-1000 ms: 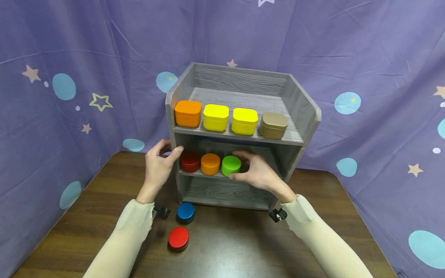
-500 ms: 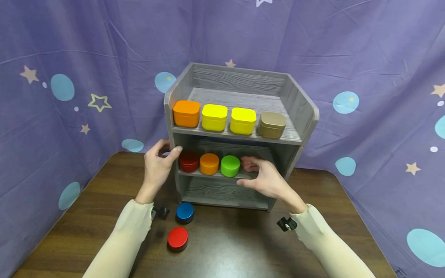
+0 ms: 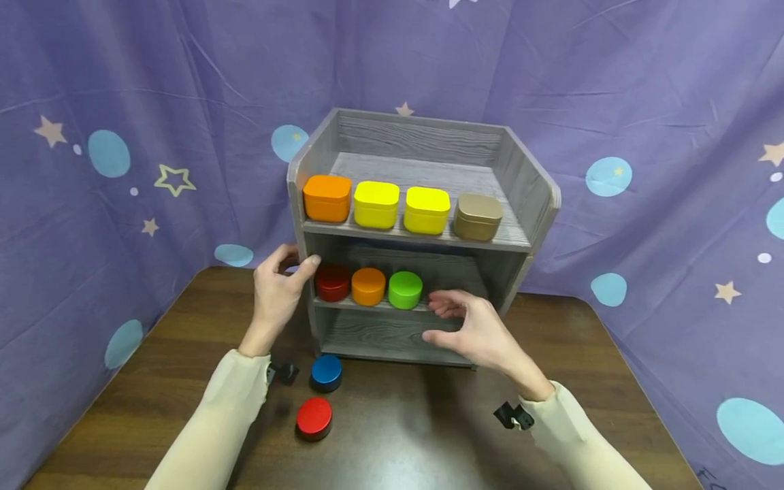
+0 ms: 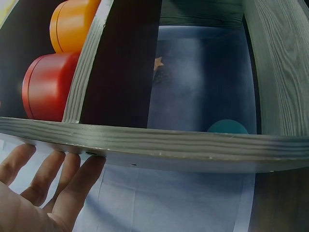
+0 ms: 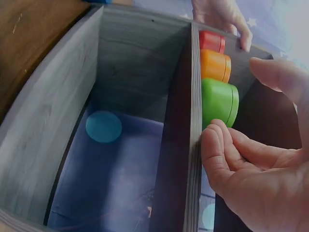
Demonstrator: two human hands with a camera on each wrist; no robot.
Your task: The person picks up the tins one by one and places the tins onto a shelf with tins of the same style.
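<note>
A grey wooden shelf unit stands on the table. My left hand holds its left side panel, thumb at the front edge and fingertips against the outside in the left wrist view. On the middle board sit three round tins in a row: dark red, orange and green. To the right of the green tin is my right hand, fingers and thumb spread apart around nothing. In the right wrist view its fingertips overlap the lower end of the green tin.
Along the top board's front stand an orange squarish tin, two yellow ones and a gold one. A blue round tin and a red round tin lie on the brown table. Purple curtain hangs behind.
My right hand has let go of the green tin and drawn back to the right and toward me. The tin stays on the middle board. My left hand keeps its place.
</note>
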